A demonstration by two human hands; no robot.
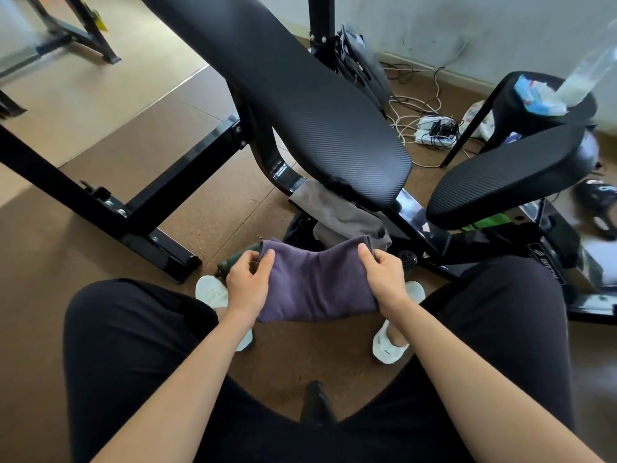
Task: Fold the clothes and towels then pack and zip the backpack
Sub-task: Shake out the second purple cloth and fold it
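With the left hand and right hand pinching opposite ends of the soft purple folded towel in curled fingers, draw its edges level and taut before the next fold.

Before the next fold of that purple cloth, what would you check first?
1. Left hand grips the purple cloth's left edge: ok.
2. Right hand grips its right edge: ok.
3. Cloth stretched smooth between the hands: not ok, the middle is creased.
4. Grey cloth folded: not ok, it lies crumpled beneath the bench pad.
5. Backpack open and ready: cannot tell; only a dark shape shows under the grey cloth.
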